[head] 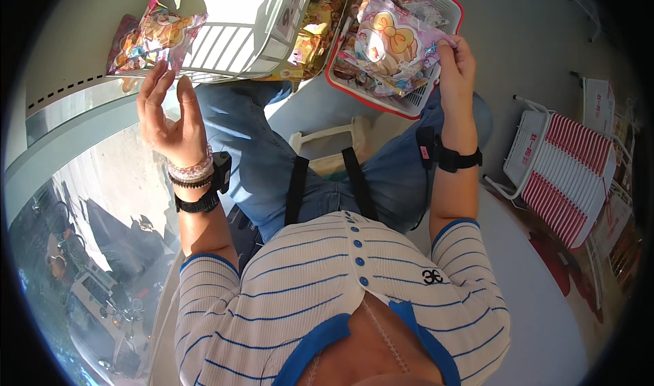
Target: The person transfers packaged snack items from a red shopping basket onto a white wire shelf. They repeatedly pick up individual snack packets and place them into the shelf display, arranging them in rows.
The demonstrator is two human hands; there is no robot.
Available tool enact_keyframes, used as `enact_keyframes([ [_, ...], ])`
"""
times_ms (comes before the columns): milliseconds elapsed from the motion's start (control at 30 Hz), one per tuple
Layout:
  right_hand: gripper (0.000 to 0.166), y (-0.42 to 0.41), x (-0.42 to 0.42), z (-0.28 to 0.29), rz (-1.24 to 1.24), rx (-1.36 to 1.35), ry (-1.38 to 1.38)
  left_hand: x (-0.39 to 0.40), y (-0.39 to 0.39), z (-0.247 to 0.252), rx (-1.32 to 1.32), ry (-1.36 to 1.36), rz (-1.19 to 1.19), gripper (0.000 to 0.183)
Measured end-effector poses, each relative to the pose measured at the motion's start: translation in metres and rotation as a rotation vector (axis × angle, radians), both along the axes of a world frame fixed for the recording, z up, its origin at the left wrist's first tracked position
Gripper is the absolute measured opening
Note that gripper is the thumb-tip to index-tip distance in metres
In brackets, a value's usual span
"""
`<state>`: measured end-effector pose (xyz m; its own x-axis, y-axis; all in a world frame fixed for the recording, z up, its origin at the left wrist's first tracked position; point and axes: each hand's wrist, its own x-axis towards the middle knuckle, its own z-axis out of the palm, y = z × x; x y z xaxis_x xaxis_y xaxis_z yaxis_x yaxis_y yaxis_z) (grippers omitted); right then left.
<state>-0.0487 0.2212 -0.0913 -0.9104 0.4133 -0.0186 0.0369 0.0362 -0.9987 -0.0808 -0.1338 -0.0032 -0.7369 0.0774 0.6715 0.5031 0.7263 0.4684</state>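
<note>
My right hand (456,61) pinches the corner of a pink-purple printed snack packet (391,41) that lies over other packets in a white plastic basket with a red rim (334,87). My left hand (171,115) is raised with its fingers apart, just below a similar pink packet (166,33). That packet leans on another one at the left end of a white wire rack (219,48). Whether my left fingertips touch it I cannot tell. Yellow packets (309,38) stand between the wire rack and the red-rimmed basket.
A glass pane (92,192) runs along the left, with bicycles seen beyond it. A cream plastic stool (332,140) is between my legs. At the right stands a red and white slatted rack (567,181). A wall or cabinet panel (97,23) rises behind the wire rack.
</note>
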Motion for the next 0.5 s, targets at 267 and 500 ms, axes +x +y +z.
enact_keyframes([
  [267, 0.010, -0.106, -0.026, 0.123, 0.359, -0.018, 0.233, 0.029, 0.040, 0.027, 0.544, -0.782, -0.553, 0.084],
  [500, 0.019, -0.176, -0.051, 0.137, 0.466, 0.072, 0.363, 0.025, -0.005, 0.063, 0.789, -0.904, -0.443, 0.025],
])
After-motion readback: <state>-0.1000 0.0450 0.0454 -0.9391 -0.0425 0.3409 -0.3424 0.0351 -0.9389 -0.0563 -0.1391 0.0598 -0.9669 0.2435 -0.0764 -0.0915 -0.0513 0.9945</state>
